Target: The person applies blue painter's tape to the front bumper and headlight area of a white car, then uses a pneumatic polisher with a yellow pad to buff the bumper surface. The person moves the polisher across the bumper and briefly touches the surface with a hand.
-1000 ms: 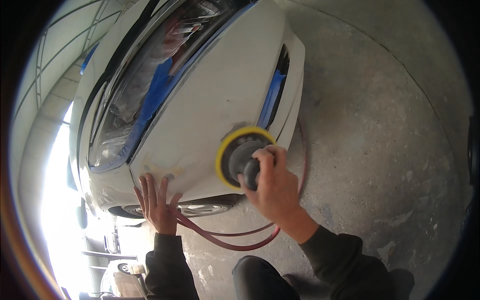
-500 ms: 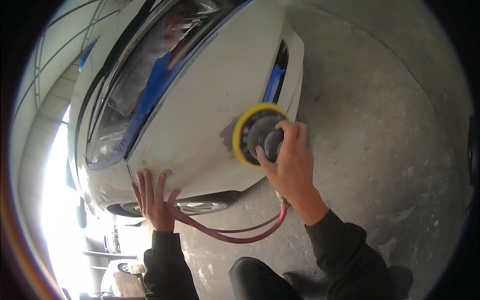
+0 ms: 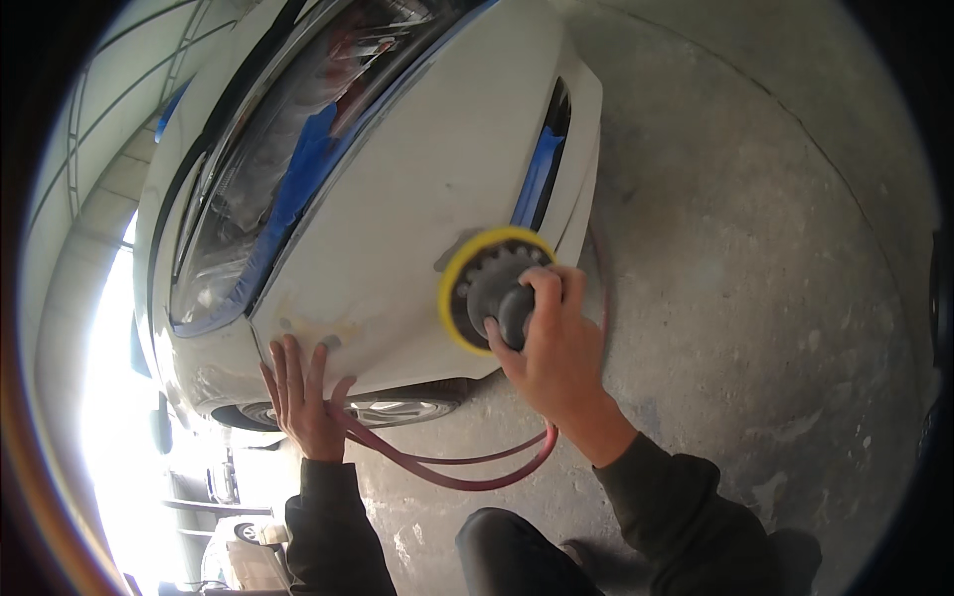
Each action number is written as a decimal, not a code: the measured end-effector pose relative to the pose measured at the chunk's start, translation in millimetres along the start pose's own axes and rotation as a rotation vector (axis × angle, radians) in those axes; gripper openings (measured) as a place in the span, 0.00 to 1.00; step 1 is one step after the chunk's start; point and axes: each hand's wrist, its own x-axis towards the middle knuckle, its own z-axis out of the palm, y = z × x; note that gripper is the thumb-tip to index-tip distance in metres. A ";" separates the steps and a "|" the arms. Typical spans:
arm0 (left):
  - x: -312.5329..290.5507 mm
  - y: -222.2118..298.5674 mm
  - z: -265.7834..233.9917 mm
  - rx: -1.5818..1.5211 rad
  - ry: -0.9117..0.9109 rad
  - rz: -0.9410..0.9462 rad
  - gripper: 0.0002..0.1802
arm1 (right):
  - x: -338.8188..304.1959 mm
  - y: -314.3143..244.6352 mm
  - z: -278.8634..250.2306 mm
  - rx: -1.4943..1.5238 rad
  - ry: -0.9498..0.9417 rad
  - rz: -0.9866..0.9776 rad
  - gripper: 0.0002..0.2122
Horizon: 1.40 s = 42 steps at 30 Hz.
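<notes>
My right hand (image 3: 556, 343) grips the dark grey body of an air sander (image 3: 497, 288), with the thumb on its near left side. The sander's round pad, rimmed in yellow, lies against the white car bumper (image 3: 407, 199) near its lower edge. A dark grey patch (image 3: 455, 248) shows on the bumper just past the pad. My left hand (image 3: 303, 402) rests flat with fingers spread on the car's corner, above the wheel (image 3: 397, 408). Several small grey and yellowish spots (image 3: 318, 330) mark the surface beside its fingertips. A red hose (image 3: 477, 484) loops between the two hands.
Blue masking tape (image 3: 298, 184) edges the headlight (image 3: 258, 149); more blue tape (image 3: 538, 177) covers part of a dark bumper slot. Grey concrete floor (image 3: 735, 298) spreads to the right. Another vehicle (image 3: 248, 556) stands at lower left, near bright light. My knee (image 3: 502, 546) is at the bottom.
My right hand has moved the sander a little left and toward me along the bumper. More of the grey patch is uncovered. The hose shifted with it; my left hand stayed put.
</notes>
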 end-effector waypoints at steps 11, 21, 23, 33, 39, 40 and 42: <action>-4.2 -1.3 0.4 0.020 0.007 -0.011 0.32 | 36.3 20.0 -19.8 -0.023 0.040 0.011 0.27; -8.6 -5.3 2.8 0.015 0.001 -0.031 0.33 | 35.2 -5.9 0.2 -0.027 0.073 -0.100 0.28; -7.8 -6.4 2.0 0.031 -0.038 -0.026 0.31 | -3.2 -16.4 20.4 0.026 0.029 -0.127 0.33; -68.5 -67.9 1.8 0.099 -0.098 0.057 0.29 | -16.4 -47.6 56.9 0.115 0.134 -0.136 0.35; -75.9 -83.0 7.9 -0.010 -0.045 0.091 0.25 | -84.6 -40.4 94.2 0.083 0.020 -0.021 0.37; -79.5 -84.0 7.5 -0.032 -0.042 0.085 0.23 | -89.6 -42.4 93.4 0.065 -0.008 0.000 0.37; -82.6 -84.9 11.7 -0.095 -0.030 0.076 0.20 | -80.9 -52.6 81.2 0.022 -0.008 -0.014 0.38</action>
